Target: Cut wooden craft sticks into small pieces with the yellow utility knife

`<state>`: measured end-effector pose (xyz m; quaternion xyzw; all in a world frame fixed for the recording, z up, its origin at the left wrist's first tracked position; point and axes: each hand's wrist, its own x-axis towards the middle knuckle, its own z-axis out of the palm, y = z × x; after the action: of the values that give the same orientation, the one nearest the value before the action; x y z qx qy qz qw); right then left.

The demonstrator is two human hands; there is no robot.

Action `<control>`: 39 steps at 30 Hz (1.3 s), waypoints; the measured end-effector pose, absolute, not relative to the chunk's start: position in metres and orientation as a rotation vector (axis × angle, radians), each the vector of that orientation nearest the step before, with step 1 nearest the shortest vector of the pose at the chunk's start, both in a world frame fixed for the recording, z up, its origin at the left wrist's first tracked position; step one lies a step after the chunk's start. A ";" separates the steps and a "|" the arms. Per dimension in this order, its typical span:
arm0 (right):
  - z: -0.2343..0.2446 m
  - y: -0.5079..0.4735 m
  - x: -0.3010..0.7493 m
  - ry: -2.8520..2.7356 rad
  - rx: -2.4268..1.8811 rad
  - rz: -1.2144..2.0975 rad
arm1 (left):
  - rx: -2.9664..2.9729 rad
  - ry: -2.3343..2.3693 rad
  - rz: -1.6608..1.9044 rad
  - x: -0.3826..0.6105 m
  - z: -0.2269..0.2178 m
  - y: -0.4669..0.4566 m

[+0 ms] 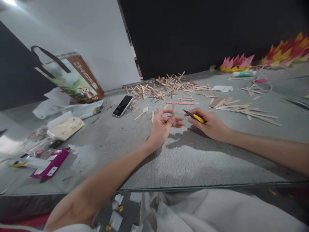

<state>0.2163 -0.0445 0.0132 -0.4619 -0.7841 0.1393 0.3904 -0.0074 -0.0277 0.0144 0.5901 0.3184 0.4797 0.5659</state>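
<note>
Phone: I use the phone on the counter to say where things are.
Left hand: To the right of the phone and closer to the near edge, it pinches a thin wooden stick.
Stick's long side: It runs up and down in my view, across the tool's line.
Right hand: Farther right of the phone, it grips a black and yellow tool. The dark tip points left at the stick, near but apart.
Stick heap: Right of the phone, farther back.
Hard to see: Fingers hide some stick; I can't tell how sharp the tip is.
</note>
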 end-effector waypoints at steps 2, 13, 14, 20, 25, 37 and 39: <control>0.013 -0.045 0.216 -1.979 -1.184 0.351 | 1.405 0.768 1.128 -0.008 0.016 -0.029; 0.009 -0.049 0.218 -1.813 -1.104 0.617 | 1.447 0.788 1.200 -0.007 0.017 -0.032; 0.008 -0.050 0.218 -1.775 -1.061 0.672 | 1.449 0.783 1.201 -0.007 0.017 -0.033; 0.002 -0.057 0.215 -1.684 -0.914 0.892 | 1.473 0.791 1.193 -0.007 0.016 -0.035; 0.007 -0.057 0.214 -1.682 -0.934 0.903 | 1.513 0.778 1.232 -0.008 0.012 -0.031; 0.062 0.032 0.266 -2.189 -1.582 0.096 | 1.317 1.163 1.491 -0.021 0.016 -0.002; 0.070 0.043 0.280 -2.238 -1.666 0.118 | 1.273 1.201 1.517 -0.027 0.017 0.005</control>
<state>0.2798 0.0428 0.0703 -0.5876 -0.7892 0.0415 0.1736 -0.0267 0.0053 0.0171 0.5035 0.4751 0.6000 0.4011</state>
